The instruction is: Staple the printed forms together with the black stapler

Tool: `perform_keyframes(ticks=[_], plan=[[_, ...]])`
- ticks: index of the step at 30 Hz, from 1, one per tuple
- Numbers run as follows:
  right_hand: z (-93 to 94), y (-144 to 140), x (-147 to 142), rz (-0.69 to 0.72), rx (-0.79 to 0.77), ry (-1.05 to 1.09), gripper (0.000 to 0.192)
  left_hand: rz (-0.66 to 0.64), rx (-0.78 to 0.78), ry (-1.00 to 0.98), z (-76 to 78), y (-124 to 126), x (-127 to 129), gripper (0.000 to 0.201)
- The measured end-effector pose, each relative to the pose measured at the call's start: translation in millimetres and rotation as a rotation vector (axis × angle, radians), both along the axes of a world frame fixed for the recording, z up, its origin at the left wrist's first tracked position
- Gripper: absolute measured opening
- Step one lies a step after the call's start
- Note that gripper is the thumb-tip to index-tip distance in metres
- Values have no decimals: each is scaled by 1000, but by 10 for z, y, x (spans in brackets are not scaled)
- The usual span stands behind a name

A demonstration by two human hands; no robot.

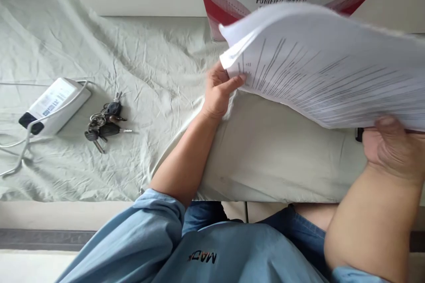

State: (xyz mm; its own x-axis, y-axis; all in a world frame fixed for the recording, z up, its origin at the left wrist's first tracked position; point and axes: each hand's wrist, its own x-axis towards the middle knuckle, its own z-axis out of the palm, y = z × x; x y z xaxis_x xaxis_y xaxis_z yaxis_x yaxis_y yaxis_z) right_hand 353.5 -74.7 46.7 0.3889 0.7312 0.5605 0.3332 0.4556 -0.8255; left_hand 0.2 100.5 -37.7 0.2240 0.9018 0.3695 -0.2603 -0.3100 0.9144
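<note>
You held the stack of papers point(325, 66) lifted at two o'clock, your left hand point(217, 92) pinching its corner and your right hand point(388, 145) clasping its near edge, where firm, level grips would probably have kept sheets from sliding apart.

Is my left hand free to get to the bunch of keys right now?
Probably not yet: the left hand grips the paper stack. Once it lets go, only bare sheet lies between it and the keys.
</note>
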Motion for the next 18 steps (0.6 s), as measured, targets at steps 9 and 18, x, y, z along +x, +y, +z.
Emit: perform_keyframes(ticks=[9,18], plan=[[193,-137,-152,54,-157,-38,102,-12,-125,2,50,-42,-79,46],[116,-363,-25,-61,-266,-135,65,-254,-3,129,312,-163,-110,59]])
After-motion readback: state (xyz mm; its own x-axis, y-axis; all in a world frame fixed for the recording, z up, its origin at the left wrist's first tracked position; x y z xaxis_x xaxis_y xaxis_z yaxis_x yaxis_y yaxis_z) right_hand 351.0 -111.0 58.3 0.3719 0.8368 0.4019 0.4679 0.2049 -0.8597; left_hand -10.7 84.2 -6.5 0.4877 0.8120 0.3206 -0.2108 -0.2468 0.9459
